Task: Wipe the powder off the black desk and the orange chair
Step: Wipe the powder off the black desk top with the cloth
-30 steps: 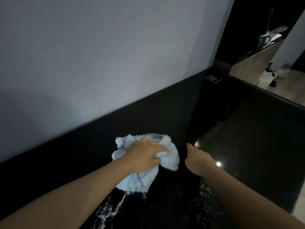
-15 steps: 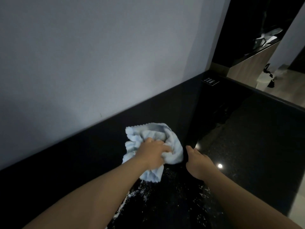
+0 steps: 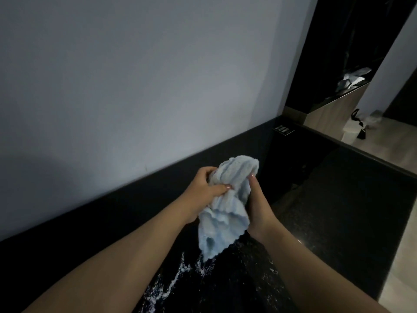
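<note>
Item: pale blue cloth (image 3: pixel 225 206), lifted clear of the black tabletop (image 3: pixel 352 222), gripped in both hands.

Detail: left hand (image 3: pixel 203 190) had its fingers (image 3: pixel 220 189) curled and pinching the upper folds; right hand (image 3: pixel 259 208) pressed flat-fingered against the cloth's right side. Cloth's long axis ran steeply down, its loose tail hanging just above white powder (image 3: pixel 180 272), which lay below and nearer the wearer, closer to the left arm. No orange chair in view. No legible writing; a small button panel (image 3: pixel 283 129) unreadable.
</note>
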Demonstrator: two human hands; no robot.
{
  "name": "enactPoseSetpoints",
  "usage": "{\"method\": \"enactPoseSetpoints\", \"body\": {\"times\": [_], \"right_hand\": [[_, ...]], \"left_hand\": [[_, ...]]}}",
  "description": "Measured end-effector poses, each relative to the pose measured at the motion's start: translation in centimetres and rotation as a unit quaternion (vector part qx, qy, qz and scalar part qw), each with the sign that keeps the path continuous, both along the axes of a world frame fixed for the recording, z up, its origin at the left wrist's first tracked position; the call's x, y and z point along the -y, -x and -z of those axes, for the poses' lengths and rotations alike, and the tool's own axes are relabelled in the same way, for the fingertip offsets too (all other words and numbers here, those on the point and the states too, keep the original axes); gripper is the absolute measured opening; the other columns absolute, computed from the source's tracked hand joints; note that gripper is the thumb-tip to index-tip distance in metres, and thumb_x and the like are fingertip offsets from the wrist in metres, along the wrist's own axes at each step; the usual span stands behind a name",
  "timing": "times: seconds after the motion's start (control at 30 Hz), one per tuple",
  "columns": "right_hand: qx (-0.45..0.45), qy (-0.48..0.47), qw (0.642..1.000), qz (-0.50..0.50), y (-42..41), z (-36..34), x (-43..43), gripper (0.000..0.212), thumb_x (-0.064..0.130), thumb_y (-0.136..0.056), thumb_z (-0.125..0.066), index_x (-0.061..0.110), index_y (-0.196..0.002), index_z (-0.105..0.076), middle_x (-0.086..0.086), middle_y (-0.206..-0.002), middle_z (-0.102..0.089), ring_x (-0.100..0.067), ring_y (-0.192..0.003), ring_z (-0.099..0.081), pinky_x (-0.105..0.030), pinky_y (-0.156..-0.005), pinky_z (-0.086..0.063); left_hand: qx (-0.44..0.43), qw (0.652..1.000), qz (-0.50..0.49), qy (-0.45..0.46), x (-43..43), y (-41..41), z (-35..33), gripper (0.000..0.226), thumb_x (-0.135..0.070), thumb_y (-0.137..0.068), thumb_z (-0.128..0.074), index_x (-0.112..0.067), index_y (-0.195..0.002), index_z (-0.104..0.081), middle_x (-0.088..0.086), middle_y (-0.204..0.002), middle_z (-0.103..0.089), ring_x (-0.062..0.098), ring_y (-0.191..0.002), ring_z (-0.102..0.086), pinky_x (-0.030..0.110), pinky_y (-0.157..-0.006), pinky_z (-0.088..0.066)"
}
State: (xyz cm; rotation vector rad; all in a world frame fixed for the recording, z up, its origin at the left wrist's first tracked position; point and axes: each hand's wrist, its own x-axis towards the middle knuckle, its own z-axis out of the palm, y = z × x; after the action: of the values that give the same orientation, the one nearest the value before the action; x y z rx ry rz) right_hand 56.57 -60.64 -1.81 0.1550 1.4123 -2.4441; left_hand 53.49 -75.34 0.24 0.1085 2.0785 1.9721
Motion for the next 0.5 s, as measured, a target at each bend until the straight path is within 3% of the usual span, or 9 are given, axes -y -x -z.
{"method": "enactPoseSetpoints", "body": {"times": [0.07,0.17,0.23,0.27,0.3,0.37,0.43,0.5], "right_hand": [[-0.025,0.026,0.999,0.020,0.1,-0.5,0.9,0.055,0.041,-0.087,-0.056,0.014,-0.135,-0.048,-0.019,-0.125,-0.060,-0.030,-0.114,-0.060,-0.044,-0.095,-0.049],[-0.109,-0.066,0.983,0.129,0.5,-1.1,0.7,0.043,0.011,-0.086,-0.062,0.012,-0.128,-0.049,-0.014,-0.116,-0.064,-0.019,-0.100,-0.067,-0.028,-0.076,-0.056],[-0.124,-0.127,0.967,0.185,0.8,-1.7,-0.3,0.047,0.004,-0.084,-0.065,0.016,-0.123,-0.043,-0.007,-0.109,-0.064,-0.016,-0.093,-0.068,-0.025,-0.072,-0.055],[-0.121,-0.204,0.949,0.206,1.2,-2.1,-1.0,0.050,0.007,-0.083,-0.067,0.021,-0.121,-0.038,-0.001,-0.104,-0.061,-0.015,-0.090,-0.066,-0.026,-0.072,-0.053],[-0.120,-0.318,0.916,0.213,1.6,-2.5,-1.9,0.053,0.013,-0.082,-0.068,0.026,-0.120,-0.034,0.004,-0.100,-0.058,-0.015,-0.089,-0.063,-0.031,-0.073,-0.051],[-0.113,-0.573,0.796,0.161,2.6,-2.6,-4.0,0.052,0.028,-0.081,-0.065,0.027,-0.122,-0.032,-0.001,-0.101,-0.055,-0.026,-0.093,-0.059,-0.041,-0.078,-0.048],[-0.060,-0.737,0.671,0.055,3.3,-1.9,-5.9,0.053,0.036,-0.082,-0.059,0.027,-0.128,-0.032,-0.010,-0.114,-0.050,-0.035,-0.101,-0.054,-0.043,-0.083,-0.042],[0.013,-0.802,0.595,-0.037,3.2,-0.1,-7.0,0.052,0.047,-0.083,-0.050,0.036,-0.131,-0.032,-0.006,-0.127,-0.044,-0.034,-0.116,-0.047,-0.049,-0.094,-0.036]], "left_hand": [[-0.015,0.999,0.032,0.037,-0.8,-0.1,-0.3,0.029,-0.023,-0.079,-0.072,-0.032,-0.100,-0.053,-0.001,-0.105,-0.063,0.012,-0.094,-0.064,0.026,-0.075,-0.054],[-0.059,0.985,0.139,0.084,-1.3,0.2,-0.7,0.033,-0.017,-0.081,-0.068,-0.040,-0.101,-0.054,-0.009,-0.106,-0.062,0.002,-0.095,-0.062,0.017,-0.076,-0.052],[-0.042,0.980,0.185,0.055,-0.7,0.7,-1.1,0.040,-0.019,-0.080,-0.072,-0.043,-0.107,-0.055,-0.017,-0.110,-0.061,-0.003,-0.100,-0.060,0.012,-0.076,-0.050],[-0.040,0.981,0.181,0.055,-0.3,1.0,-0.9,0.040,-0.022,-0.081,-0.072,-0.043,-0.110,-0.056,-0.020,-0.113,-0.060,-0.004,-0.104,-0.057,0.010,-0.077,-0.048],[-0.050,0.984,0.153,0.080,0.0,1.2,-0.4,0.037,-0.025,-0.082,-0.070,-0.041,-0.112,-0.056,-0.020,-0.118,-0.057,-0.002,-0.110,-0.053,0.009,-0.079,-0.044],[-0.084,0.971,0.070,0.212,0.9,1.7,1.4,0.033,-0.031,-0.087,-0.064,-0.034,-0.119,-0.057,-0.012,-0.130,-0.051,0.007,-0.121,-0.046,0.018,-0.091,-0.039],[-0.089,0.912,0.060,0.395,2.1,1.6,3.9,0.042,-0.034,-0.092,-0.055,-0.029,-0.133,-0.048,-0.005,-0.144,-0.039,0.017,-0.130,-0.038,0.030,-0.106,-0.034],[-0.022,0.850,0.113,0.514,3.4,1.2,6.1,0.054,-0.039,-0.095,-0.048,-0.030,-0.145,-0.029,-0.001,-0.156,-0.017,0.027,-0.141,-0.021,0.042,-0.114,-0.026]]}}
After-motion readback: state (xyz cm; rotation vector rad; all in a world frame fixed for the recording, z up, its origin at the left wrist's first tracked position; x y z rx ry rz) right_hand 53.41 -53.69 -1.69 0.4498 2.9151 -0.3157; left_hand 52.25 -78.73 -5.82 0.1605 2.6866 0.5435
